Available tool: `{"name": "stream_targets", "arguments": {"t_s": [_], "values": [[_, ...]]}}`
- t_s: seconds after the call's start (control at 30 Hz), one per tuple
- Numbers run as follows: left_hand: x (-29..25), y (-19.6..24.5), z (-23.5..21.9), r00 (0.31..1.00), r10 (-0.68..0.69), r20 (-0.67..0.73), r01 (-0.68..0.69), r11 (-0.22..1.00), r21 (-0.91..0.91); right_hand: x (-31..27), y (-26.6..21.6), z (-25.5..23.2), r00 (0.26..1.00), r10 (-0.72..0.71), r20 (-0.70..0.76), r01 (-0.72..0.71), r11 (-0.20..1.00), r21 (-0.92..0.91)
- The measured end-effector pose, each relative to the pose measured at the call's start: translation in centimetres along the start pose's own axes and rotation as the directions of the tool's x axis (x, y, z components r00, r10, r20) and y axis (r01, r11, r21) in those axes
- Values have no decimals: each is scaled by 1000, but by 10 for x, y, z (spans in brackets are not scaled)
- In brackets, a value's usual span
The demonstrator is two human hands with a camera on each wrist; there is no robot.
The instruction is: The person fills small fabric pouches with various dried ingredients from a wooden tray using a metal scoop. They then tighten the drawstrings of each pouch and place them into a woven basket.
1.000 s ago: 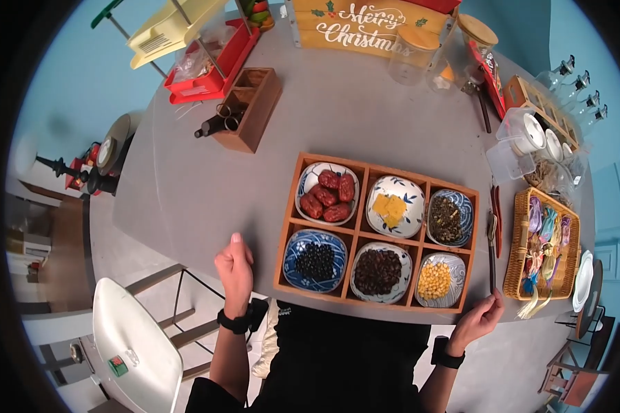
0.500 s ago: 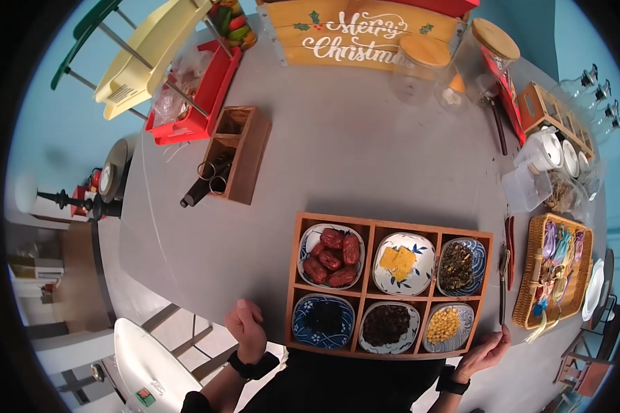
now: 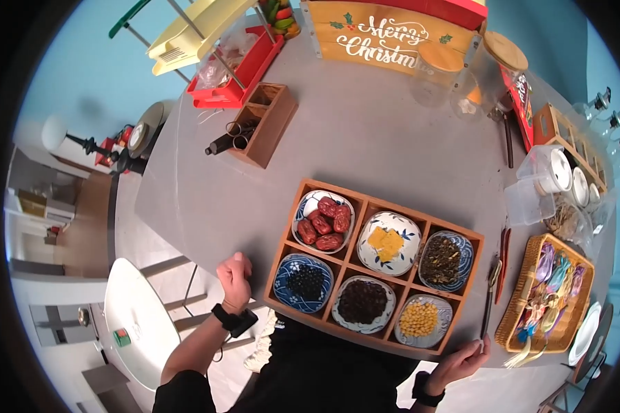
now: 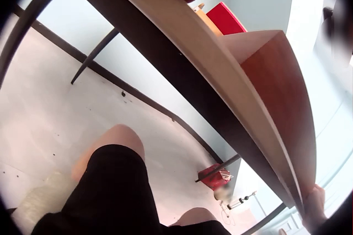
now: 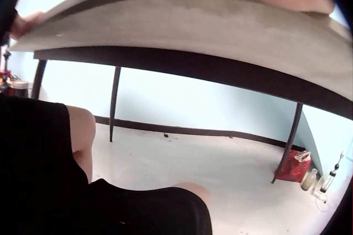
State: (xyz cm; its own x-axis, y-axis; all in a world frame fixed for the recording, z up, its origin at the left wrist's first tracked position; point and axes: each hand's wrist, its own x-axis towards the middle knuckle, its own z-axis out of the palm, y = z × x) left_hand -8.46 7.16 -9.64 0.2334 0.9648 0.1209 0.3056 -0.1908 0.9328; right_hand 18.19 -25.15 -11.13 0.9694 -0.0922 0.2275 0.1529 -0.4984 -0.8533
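A wooden divided tray (image 3: 355, 265) lies at the table's near edge between my hands, a dish in each compartment. Its far row holds red dates (image 3: 324, 224), yellow flat pieces (image 3: 386, 242) and dark dried leaves (image 3: 442, 260). Black beans (image 3: 305, 282), dark brown dried bits (image 3: 363, 300) and corn kernels (image 3: 418, 320) fill the near row. Left of the tray, my left hand (image 3: 235, 281) rests at the table edge, fingers loosely curled, holding nothing. My right hand (image 3: 460, 361) is relaxed at the edge, fingertips beside the near end of a thin black tool (image 3: 489, 303).
A wicker basket (image 3: 503, 337) of colourful tassels sits at the right, with clear plastic containers (image 3: 530, 206) behind. Farther back are a wooden caddy (image 3: 272, 134), a red tray (image 3: 262, 69), lidded glass jars (image 3: 437, 79) and a Christmas sign (image 3: 365, 34).
The head view has tilted and shifted, so everything sits differently in it. Both hands stay beside the tray at the table edge, and the tray and dishes look unmoved.
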Motion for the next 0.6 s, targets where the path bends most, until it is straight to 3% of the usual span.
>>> {"name": "stream_targets", "arguments": {"t_s": [0.33,0.4,0.5,0.6], "values": [[-1,9,4,999,36,23,-38,995,92,1,-1,-2,991,-107,80,110,993,-30],[2,6,4,999,42,19,-44,996,83,1,3,-2,995,-62,78,65,997,-37],[2,-2,3,999,53,-7,-53,996,72,5,4,0,983,-172,61,171,985,28],[3,4,3,998,59,3,-59,998,2,5,0,1,991,-132,-24,132,991,8]]}}
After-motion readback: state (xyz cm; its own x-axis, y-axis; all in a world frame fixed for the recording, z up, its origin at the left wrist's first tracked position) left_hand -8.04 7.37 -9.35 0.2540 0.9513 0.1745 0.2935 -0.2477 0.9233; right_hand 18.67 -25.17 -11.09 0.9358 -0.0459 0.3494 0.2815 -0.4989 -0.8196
